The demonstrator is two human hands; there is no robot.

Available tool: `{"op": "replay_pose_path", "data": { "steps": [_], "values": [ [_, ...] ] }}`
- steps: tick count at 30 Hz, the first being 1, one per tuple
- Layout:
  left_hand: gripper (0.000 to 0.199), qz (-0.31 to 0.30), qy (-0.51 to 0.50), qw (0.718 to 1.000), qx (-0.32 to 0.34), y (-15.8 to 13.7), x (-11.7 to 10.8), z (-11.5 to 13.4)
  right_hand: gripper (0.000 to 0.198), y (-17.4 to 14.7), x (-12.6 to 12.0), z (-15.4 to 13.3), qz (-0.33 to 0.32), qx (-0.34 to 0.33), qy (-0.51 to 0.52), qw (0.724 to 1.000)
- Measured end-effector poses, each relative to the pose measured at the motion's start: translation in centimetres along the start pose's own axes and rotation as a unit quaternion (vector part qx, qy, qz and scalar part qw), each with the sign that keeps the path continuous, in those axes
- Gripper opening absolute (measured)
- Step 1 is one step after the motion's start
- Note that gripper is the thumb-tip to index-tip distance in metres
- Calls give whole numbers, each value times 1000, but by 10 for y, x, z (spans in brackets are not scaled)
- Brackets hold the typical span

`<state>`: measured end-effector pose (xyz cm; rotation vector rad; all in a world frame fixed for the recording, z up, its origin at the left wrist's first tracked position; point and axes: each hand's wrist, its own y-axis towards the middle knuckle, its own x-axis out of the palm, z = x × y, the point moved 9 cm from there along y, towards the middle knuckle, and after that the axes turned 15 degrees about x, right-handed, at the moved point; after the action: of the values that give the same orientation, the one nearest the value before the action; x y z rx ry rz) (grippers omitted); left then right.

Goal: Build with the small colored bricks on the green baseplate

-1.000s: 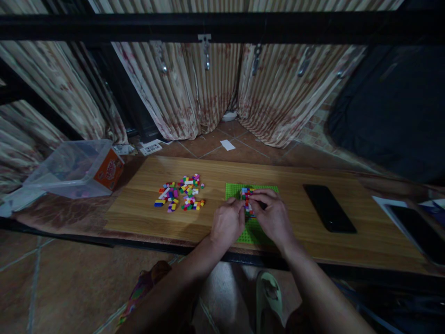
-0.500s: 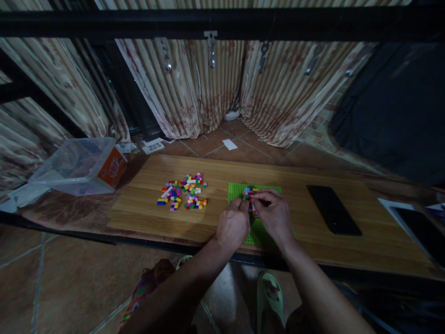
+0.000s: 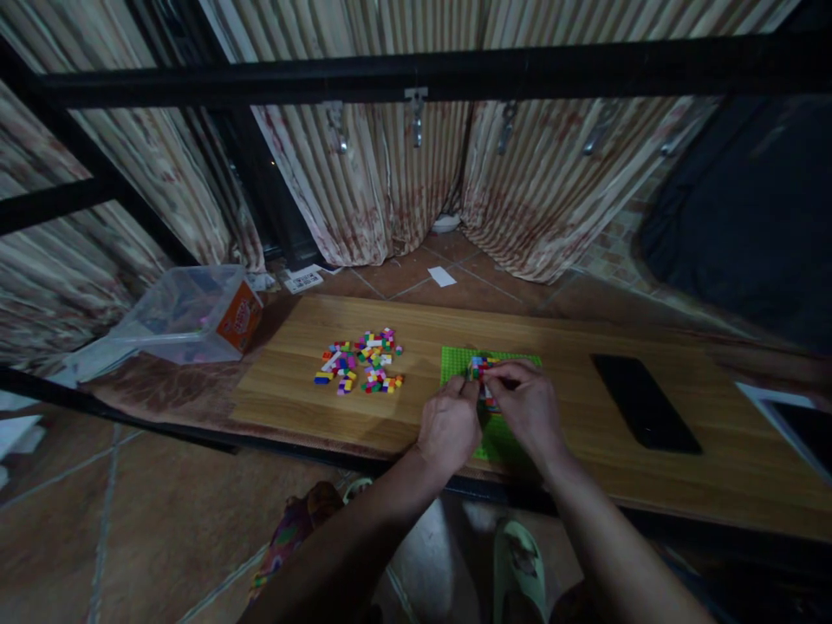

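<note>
A green studded baseplate (image 3: 513, 438) lies on the wooden board, partly covered by my hands. On it stands a small build of coloured toy bricks (image 3: 482, 362), showing blue, red, yellow and white between my fingers. My left hand (image 3: 451, 425) is closed at the left side of the build, its fingertips against the bricks. From the right, my right hand (image 3: 528, 403) pinches at the build with thumb and forefinger; whatever lies between those fingertips is too small to make out. Left of the plate, loose toy bricks (image 3: 373, 355) of many colours lie in a spread heap.
A black phone (image 3: 643, 403) lies on the wooden board (image 3: 416, 314) to the right. Beyond the board's left end stands a clear plastic box (image 3: 195, 325) with an orange label. A dark-screened device (image 3: 802, 433) sits at the right edge. Striped curtains (image 3: 403, 191) hang behind.
The camera view has shifted, so the whole scene sits slightly further right and lower. Both hands stay at the brick build, with almost the same finger positions.
</note>
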<state>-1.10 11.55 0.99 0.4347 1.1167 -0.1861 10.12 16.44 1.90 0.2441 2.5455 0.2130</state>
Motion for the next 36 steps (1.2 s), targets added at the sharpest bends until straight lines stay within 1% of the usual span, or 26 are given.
{"op": "replay_pose_path", "data": {
  "steps": [3,4,6,7,9,10,12,16,23,25,27,29,31,33,34,35,36],
  "values": [
    [34,44,-13,999,-24,-3,-16,-19,13,-1,-2,1,2,-5,-3,1000],
    [33,56,-9,998,-36,-4,-23,-29,13,-1,-3,1,1,-8,-4,1000],
    [29,60,18,996,-71,-8,-37,-54,14,-2,-3,1,-9,-12,-1,1000],
    [26,50,30,994,-96,-12,-42,-69,15,-2,-4,1,-15,-12,1,1000],
    [28,25,52,990,-132,-19,-50,-96,15,-2,-4,1,-24,-12,5,1000],
    [29,12,61,988,-143,-22,-53,-106,15,-1,-4,0,-26,-12,7,1000],
    [28,-2,61,988,-139,-26,-57,-118,15,-1,-4,-1,-31,-13,9,999],
    [27,-31,64,993,-99,-28,-55,-117,15,-1,-5,-3,-31,-19,12,999],
    [21,-32,69,993,-87,-23,-49,-114,16,-1,-6,-4,-35,-14,16,999],
    [18,-29,73,994,-78,-20,-49,-114,16,-1,-6,-5,-37,-16,15,999],
    [15,-13,72,995,-66,-18,-51,-111,16,-1,-5,-5,-36,-14,14,999],
    [13,9,48,997,-60,-17,-53,-108,16,-1,-6,-4,-31,-6,21,999],
    [12,37,-16,997,-67,-15,-52,-106,15,-2,-9,-4,-18,-2,35,999],
    [11,71,-132,986,-69,-12,-45,-101,15,-2,-13,-6,2,-5,42,999],
    [10,88,-205,973,-68,-10,-39,-97,16,-3,-14,-7,12,-8,45,999],
    [9,102,-281,952,-69,-7,-33,-93,16,-4,-16,-9,20,-11,48,999],
    [8,111,-355,925,-75,-5,-26,-88,17,-4,-17,-10,24,-13,53,998]
  ]
}}
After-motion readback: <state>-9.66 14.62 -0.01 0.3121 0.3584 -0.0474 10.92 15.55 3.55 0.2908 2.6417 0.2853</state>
